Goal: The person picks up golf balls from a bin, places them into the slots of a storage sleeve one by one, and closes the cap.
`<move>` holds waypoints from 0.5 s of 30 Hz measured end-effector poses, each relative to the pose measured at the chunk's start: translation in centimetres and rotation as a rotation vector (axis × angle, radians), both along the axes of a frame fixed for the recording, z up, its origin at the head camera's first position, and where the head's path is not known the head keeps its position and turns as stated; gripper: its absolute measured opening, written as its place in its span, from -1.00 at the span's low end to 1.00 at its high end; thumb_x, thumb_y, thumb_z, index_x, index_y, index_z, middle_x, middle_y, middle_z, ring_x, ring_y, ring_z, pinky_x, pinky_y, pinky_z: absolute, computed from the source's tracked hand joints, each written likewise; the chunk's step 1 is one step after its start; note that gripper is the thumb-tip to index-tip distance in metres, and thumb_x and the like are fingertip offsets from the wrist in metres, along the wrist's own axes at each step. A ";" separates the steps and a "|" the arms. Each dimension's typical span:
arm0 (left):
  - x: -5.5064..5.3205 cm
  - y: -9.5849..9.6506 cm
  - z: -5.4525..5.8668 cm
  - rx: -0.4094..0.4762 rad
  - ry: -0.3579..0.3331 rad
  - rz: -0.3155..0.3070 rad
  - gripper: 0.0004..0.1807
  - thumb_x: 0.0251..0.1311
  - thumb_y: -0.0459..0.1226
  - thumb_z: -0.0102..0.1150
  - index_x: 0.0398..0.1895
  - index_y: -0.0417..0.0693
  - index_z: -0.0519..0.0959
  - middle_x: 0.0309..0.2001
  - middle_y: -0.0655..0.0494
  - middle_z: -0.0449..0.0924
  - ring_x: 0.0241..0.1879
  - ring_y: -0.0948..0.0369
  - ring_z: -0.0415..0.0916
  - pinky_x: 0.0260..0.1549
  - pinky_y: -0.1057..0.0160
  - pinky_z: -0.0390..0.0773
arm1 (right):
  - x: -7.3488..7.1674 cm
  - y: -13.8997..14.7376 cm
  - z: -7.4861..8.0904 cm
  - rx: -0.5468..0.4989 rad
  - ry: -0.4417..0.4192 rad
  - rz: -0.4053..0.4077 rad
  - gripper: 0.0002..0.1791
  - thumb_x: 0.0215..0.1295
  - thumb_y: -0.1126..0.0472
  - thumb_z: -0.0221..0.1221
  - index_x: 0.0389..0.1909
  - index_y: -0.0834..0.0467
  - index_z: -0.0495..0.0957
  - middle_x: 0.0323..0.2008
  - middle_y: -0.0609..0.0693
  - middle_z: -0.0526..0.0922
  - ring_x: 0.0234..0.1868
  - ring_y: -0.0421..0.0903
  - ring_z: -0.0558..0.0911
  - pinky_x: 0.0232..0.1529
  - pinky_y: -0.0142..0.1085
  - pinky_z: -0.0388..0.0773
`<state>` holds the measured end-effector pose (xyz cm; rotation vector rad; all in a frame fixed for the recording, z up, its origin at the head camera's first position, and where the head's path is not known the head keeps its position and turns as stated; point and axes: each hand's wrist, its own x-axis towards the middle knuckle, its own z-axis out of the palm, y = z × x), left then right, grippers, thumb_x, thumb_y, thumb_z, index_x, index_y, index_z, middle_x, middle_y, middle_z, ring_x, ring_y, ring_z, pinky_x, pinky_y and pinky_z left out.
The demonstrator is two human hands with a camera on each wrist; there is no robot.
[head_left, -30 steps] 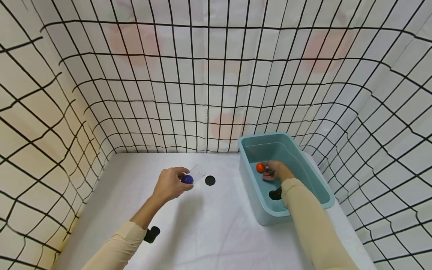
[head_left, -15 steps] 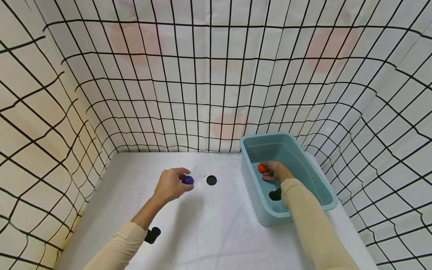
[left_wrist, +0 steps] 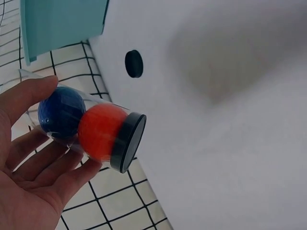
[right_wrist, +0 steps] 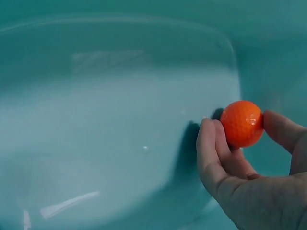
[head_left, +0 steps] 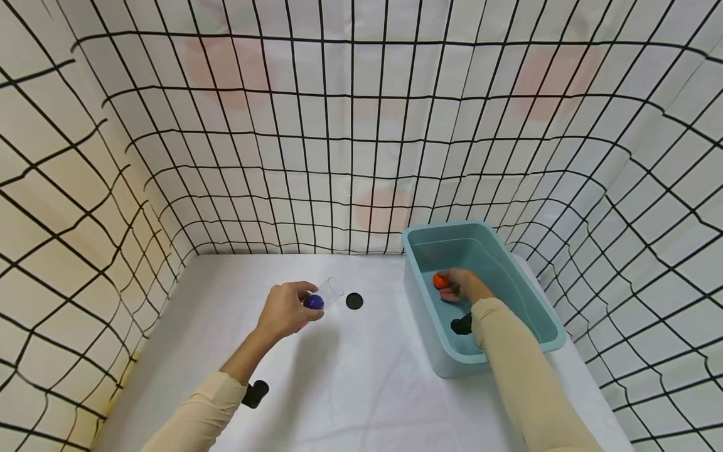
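My left hand (head_left: 287, 309) grips a clear plastic tube (head_left: 332, 291) tilted above the table. Inside it, the left wrist view shows a blue ball (left_wrist: 61, 112) beside an orange-red ball (left_wrist: 101, 132), which sits against a black end cap (left_wrist: 128, 143). The tube's other end points up and to the right. Down in the teal bin, my right hand (head_left: 466, 286) pinches an orange golf ball (right_wrist: 242, 123) between thumb and fingers. A round black cap (head_left: 354, 301) lies on the table just right of the tube.
The teal bin (head_left: 446, 359) stands on the right of the white-covered table (head_left: 361, 402), its walls rising around my right hand. Black grid netting (head_left: 373, 138) over white cloth encloses the back and both sides.
The orange golf ball and my right fingers have shifted very slightly to the right within the bin. My left hand holds the tube almost still.
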<state>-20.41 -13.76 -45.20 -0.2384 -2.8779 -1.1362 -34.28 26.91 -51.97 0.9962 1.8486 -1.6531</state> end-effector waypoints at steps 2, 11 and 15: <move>-0.1 0.2 0.1 0.001 0.000 -0.006 -0.52 -0.11 -0.24 0.59 -0.03 -0.16 0.73 -0.22 -0.11 0.79 -0.26 0.12 0.74 -0.28 0.17 0.71 | 0.3 0.2 0.5 -0.012 0.012 0.017 -0.38 0.52 0.13 0.09 0.46 0.28 0.18 0.04 0.22 0.44 -0.09 0.05 0.63 0.28 -0.18 0.53; -0.5 0.9 0.1 -0.008 -0.002 -0.020 -0.51 -0.11 -0.23 0.59 -0.03 -0.13 0.73 -0.24 -0.09 0.80 -0.29 0.14 0.72 -0.35 0.23 0.67 | 0.7 1.2 3.6 -0.226 0.043 0.105 -0.33 0.56 0.06 0.03 0.51 0.29 0.10 0.12 0.27 0.50 -0.12 0.04 0.72 0.33 -0.14 0.46; -0.7 1.3 0.1 0.000 0.006 -0.033 -0.52 -0.11 -0.24 0.59 -0.03 -0.15 0.73 -0.25 -0.09 0.79 -0.32 0.15 0.72 -0.38 0.24 0.66 | 0.9 1.1 5.8 -0.284 0.099 0.195 -0.27 0.59 0.03 -0.02 0.57 0.30 -0.02 0.41 0.39 0.29 0.04 0.10 0.69 0.40 -0.10 0.35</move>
